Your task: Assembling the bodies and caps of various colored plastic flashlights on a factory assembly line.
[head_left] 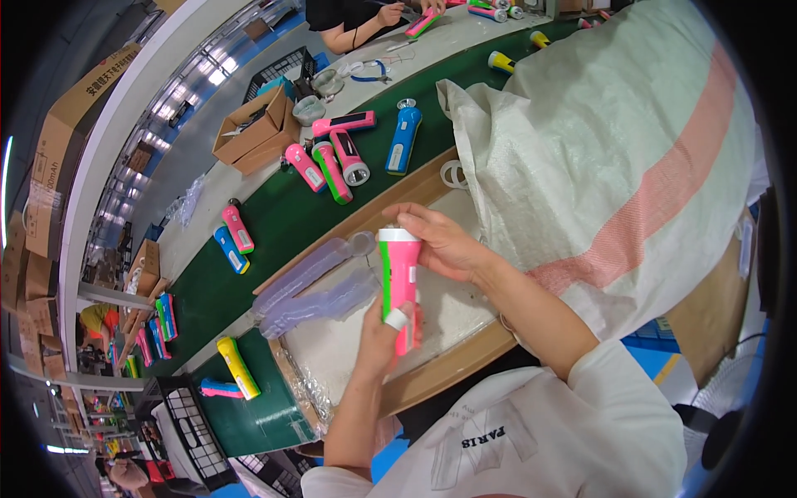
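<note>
Upright in front of me is a pink and green flashlight (401,278) with a white head ring at its top. My left hand (383,336) is wrapped round its lower handle, a white covering on the thumb. My right hand (442,242) is at the flashlight's head, its fingers curled over the white ring; the fingertips are partly hidden. Just left of the flashlight, clear plastic sleeves (303,274) lie in two long stacks. They rest on a shallow brown-rimmed tray (452,361) with a pale bottom.
A large white woven sack (581,158) with a red stripe bulges on the right. Beyond the tray, a green conveyor belt (274,195) carries several coloured flashlights, including a blue one (404,137). Across it, a co-worker's hand (390,14) is beside another flashlight. An open cardboard box (257,133) stands nearby.
</note>
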The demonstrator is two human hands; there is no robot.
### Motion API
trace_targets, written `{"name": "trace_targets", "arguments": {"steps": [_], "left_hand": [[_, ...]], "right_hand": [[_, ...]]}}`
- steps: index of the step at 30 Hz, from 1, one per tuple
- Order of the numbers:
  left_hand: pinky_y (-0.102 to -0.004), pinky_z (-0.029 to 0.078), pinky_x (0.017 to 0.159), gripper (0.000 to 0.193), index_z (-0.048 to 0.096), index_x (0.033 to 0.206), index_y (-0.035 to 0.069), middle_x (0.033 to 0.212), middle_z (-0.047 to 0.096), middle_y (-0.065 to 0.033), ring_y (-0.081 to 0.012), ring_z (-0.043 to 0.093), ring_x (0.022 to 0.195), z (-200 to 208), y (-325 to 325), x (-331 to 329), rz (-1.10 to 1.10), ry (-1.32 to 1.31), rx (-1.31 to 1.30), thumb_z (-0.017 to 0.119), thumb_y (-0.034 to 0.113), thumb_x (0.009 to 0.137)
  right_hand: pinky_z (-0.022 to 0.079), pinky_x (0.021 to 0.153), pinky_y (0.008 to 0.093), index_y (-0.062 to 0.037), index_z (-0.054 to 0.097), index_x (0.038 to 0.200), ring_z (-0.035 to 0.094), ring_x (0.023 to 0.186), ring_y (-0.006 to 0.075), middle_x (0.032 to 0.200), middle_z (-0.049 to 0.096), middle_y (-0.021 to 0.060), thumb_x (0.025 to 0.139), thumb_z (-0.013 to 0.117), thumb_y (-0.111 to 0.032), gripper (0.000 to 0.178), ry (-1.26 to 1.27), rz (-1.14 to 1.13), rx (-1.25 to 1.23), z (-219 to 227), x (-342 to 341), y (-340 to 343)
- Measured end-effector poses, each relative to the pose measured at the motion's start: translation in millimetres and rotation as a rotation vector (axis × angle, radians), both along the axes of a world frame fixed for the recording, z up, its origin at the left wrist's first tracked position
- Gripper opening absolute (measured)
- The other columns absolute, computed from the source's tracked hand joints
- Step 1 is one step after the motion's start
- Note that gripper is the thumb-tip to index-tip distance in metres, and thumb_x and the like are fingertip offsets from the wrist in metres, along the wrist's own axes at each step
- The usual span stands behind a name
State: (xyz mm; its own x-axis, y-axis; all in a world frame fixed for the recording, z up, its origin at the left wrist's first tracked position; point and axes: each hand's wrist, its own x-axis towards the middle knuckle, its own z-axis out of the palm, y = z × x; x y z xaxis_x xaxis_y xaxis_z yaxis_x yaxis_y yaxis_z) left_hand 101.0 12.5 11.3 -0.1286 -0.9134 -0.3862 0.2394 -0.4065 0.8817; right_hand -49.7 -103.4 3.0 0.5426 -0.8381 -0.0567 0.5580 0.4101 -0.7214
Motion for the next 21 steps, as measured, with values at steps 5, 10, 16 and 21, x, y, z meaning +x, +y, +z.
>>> {"name": "trace_targets", "arguments": {"steps": [5,10,16,21], "left_hand": [[-0.0391,0.049,0.08,0.056,0.043,0.132,0.0,0.106,0.062,-0.0216,-0.0338,0.063,0.089,-11.7,-81.7,94.9,0.331,-1.145,-0.478,0.064,0.023,0.086],[-0.0455,0.044,0.088,0.054,0.052,0.128,0.007,0.11,0.057,-0.0211,-0.0362,0.053,0.105,-15.8,-112.8,145.7,0.287,-2.025,-0.721,0.068,0.019,0.079],[-0.0402,0.04,0.088,0.029,0.067,0.094,0.006,0.1,0.058,-0.0101,-0.0281,0.051,0.1,-22.0,-121.3,67.5,-0.219,-1.681,-0.98,0.067,0.009,0.065],[-0.0398,0.04,0.088,0.023,0.068,0.088,0.006,0.093,0.06,-0.0088,-0.0262,0.053,0.098,-35.5,-128.2,66.9,-0.283,-1.779,-0.912,0.064,0.004,0.065]], "right_hand": [[0.046,0.088,0.0384,-0.0029,0.049,0.121,0.056,0.098,0.0273,0.109,0.056,0.0184,0.088,0.065,-0.034,0.048,1.742,-0.628,-1.066,-30.8,-20.8,-43.5],[0.042,0.094,0.0367,-0.0048,0.053,0.112,0.053,0.105,0.0315,0.116,0.056,0.0166,0.091,0.058,-0.035,0.037,1.184,-0.696,-0.459,-59.2,-31.0,-70.2],[0.036,0.102,0.0343,-0.0151,0.048,0.126,0.046,0.12,0.0305,0.129,0.052,0.0124,0.097,0.046,-0.037,0.036,1.266,-0.938,-0.721,-128.4,-58.0,-102.2],[0.039,0.098,0.0382,-0.0119,0.054,0.117,0.047,0.117,0.0351,0.124,0.053,0.0155,0.094,0.052,-0.03,0.03,1.106,-0.771,-0.807,-133.4,-65.2,-95.3]]}}
